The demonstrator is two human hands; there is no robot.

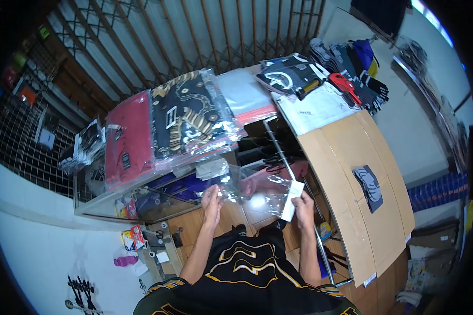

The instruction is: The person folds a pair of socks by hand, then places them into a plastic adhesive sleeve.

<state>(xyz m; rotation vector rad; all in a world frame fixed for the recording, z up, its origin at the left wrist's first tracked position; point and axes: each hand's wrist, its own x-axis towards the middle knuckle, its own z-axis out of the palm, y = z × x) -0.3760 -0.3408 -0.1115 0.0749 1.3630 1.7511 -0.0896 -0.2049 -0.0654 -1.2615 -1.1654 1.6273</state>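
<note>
My left hand pinches the left edge of a clear plastic bag, stretched out in front of my body. My right hand grips the bag's other end, thumb on a white strip there. The floor and a pink cloth show through the bag. To the right lies a large cardboard sheet with a folded dark garment with grey stripes on it. Beyond my hands, a plastic-wrapped black patterned garment and a wrapped red garment lie on a glass case.
A stack of clear bags lies beside the wrapped garments. Farther right are a red handheld tool and a pile of gloves. A metal rail runs along the cardboard's left side. A folding metal gate closes the back.
</note>
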